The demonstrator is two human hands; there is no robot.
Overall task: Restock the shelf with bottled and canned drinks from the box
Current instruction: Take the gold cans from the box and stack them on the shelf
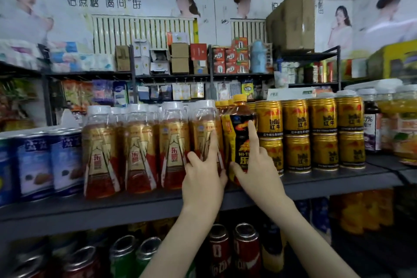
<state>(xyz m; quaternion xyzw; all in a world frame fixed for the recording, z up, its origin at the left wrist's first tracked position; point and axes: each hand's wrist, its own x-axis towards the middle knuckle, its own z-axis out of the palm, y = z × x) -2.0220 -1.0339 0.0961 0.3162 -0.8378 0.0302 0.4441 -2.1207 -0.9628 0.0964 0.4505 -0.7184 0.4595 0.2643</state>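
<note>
On the grey shelf, white-capped bottles stand left and gold cans right, hemming the black bottle between. Right hand grips it, forefinger straight up the label. Left hand likewise grips the end bottle, thumb spread.

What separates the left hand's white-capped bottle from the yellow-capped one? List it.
The white-capped bottle has a wider cap than the yellow-capped bottle. The white-capped bottle wears a gold and red label, the yellow-capped bottle a black and yellow one. Both stand upright.
</note>
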